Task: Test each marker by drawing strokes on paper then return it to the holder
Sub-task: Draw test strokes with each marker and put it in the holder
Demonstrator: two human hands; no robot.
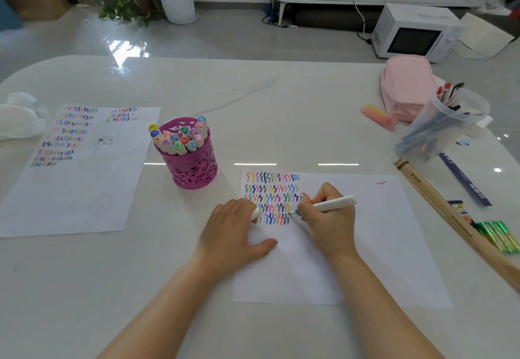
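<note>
The paper lies on the table. The left hand presses flat on the paper's left edge, a cap under its fingers. The right hand grips a marker, tip touching the paper beside row 5 of coloured strokes. Beyond the paper, to its left, stands the holder, filled with markers.

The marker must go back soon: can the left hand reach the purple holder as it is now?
Probably yes: the left hand rests on the paper, the purple holder stands just beyond it, nothing between.
</note>
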